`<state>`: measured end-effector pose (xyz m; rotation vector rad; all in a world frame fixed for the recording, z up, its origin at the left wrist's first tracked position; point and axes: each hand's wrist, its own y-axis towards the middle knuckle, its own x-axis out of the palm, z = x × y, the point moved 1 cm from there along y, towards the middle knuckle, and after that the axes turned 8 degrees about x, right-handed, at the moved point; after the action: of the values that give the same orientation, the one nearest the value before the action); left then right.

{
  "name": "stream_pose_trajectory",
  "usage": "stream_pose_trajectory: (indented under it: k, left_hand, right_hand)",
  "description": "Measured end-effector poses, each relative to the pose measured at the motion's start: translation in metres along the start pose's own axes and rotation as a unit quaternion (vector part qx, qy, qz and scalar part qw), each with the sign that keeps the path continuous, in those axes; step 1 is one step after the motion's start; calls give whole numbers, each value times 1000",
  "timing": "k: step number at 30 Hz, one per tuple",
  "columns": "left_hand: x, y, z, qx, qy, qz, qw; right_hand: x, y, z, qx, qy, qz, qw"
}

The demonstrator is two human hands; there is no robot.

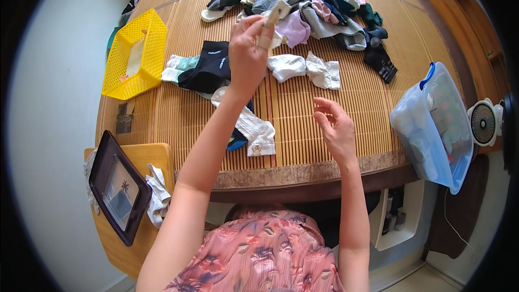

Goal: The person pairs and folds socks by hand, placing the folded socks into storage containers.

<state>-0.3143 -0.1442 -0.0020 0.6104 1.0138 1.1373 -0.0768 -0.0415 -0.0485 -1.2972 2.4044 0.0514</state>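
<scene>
My left hand [248, 50] is raised over the bamboo mat [300, 129], its fingers shut on a small cream-coloured sock [277, 13]. Part of that sock is hidden behind my fingers. Nothing is in my right hand [335, 127], which hovers over the near part of the mat with thumb and fingers apart. Two white socks, one smooth [287, 67] and one ribbed [323, 72], lie side by side beyond it. Below my left forearm is a white knit sock with a bear patch [259, 136], partly over a dark blue one. Black socks [209, 65] lie to its upper left, beside mint-and-white socks [180, 68].
A heap of mixed socks [300, 4] covers the far middle. At left stand a yellow plastic basket [134, 59] and a dark-rimmed tray [117, 188] on a wooden stand [158, 152]. A blue translucent bin [417, 129] and a small fan [484, 123] are at right.
</scene>
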Motion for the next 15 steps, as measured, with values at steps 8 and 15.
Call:
stream_pose_trajectory:
  k: [8, 15]
  left_hand:
    - [4, -116, 117, -22, -217, -323, 921]
    - [48, -106, 92, 65, -211, -259, 940]
  right_hand:
    - [6, -33, 42, 67, 363, 26, 929]
    - [-15, -25, 64, 79, 118, 30, 989]
